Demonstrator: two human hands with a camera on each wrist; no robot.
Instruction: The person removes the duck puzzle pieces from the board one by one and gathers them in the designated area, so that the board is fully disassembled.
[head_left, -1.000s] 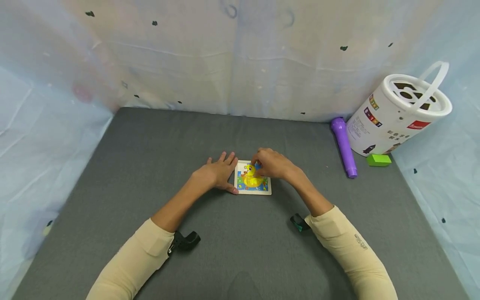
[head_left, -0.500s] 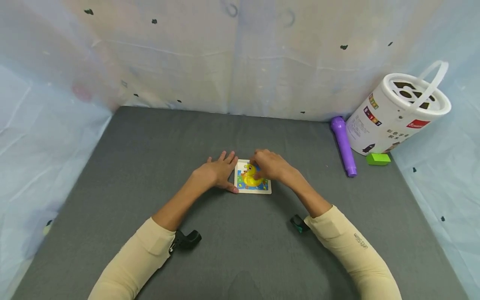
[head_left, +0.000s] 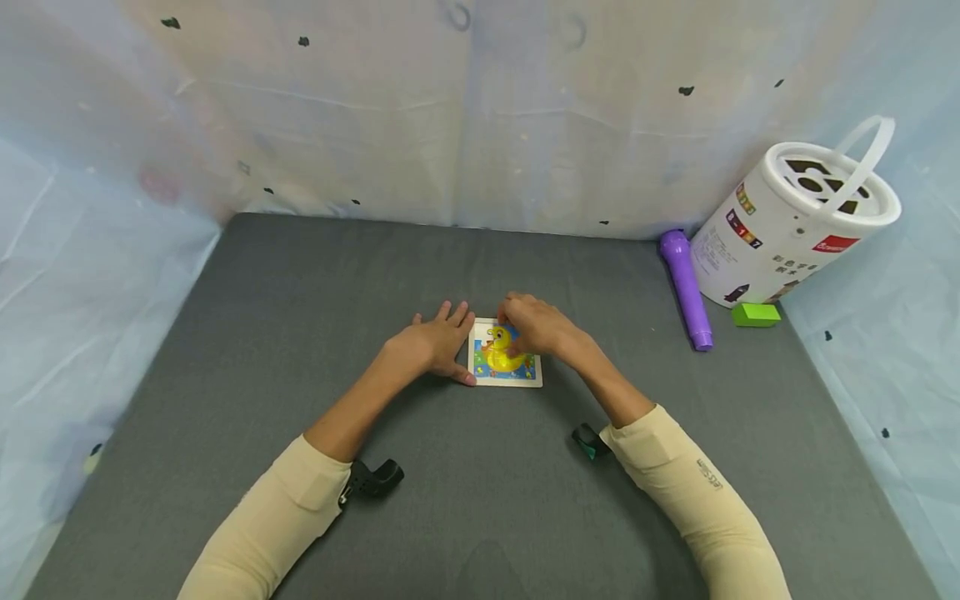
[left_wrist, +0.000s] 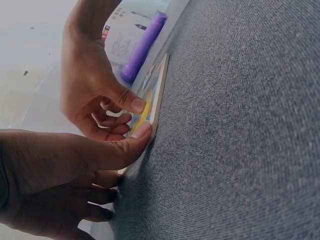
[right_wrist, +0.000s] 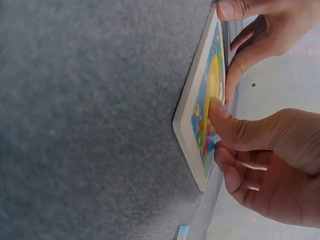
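A small square puzzle with a yellow duck on blue lies in its pale frame on the grey table. My left hand rests at its left side, fingers spread and straight, with the thumb on the near left corner. Over the upper right part is my right hand. In the right wrist view its thumb touches the duck picture, and the other fingers curl near the far edge. Whether it pinches a piece is hidden. A whitish patch shows at the puzzle's upper left.
To the right lies a purple toy microphone. It is beside a white lidded bucket with a handle. A green block sits before the bucket. A small blue and red thing is cut off in the right wrist view.
The right hand has shifted very slightly left and away from me over the puzzle. The left hand stays at the puzzle's left side.
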